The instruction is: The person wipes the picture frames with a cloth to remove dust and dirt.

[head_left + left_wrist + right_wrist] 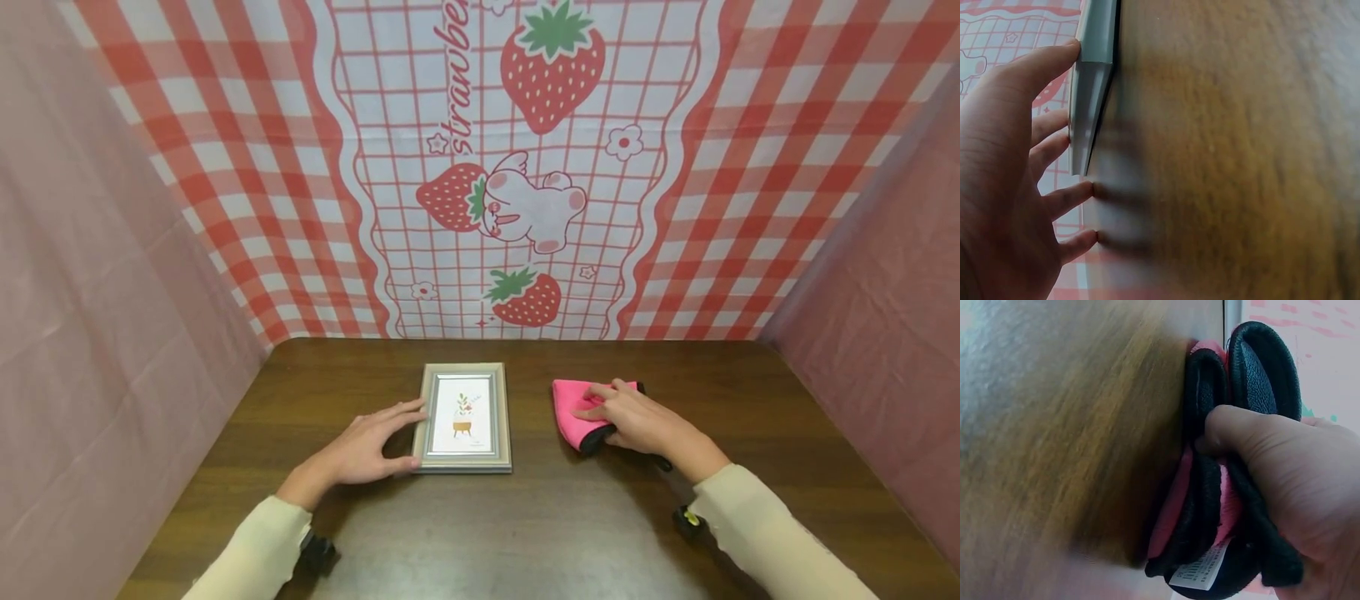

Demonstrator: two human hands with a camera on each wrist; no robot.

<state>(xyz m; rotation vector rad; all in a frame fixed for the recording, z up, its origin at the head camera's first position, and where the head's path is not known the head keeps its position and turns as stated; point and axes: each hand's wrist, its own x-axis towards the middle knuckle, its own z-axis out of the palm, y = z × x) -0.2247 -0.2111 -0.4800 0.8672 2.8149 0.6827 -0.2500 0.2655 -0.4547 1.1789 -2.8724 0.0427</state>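
Note:
A picture frame [498, 417] with a small plant print lies flat on the table. My left hand [360, 448] is at its left edge, thumb and fingertips touching the border, fingers spread; in the left wrist view the hand [1010, 169] has its thumb against the frame's side [1091, 94]. To the right, my right hand [645, 423] grips a folded pink cloth with black edging [572, 408]. In the right wrist view, the thumb of that hand [1304, 481] presses into the folds of the cloth [1204, 506], where a white label shows.
The brown wooden table [480, 533] ends at a red-and-white checked backdrop with strawberries [525, 192]. Pinkish cloth walls [120, 250] stand at the left and right sides. A dark wrist device shows at each cuff.

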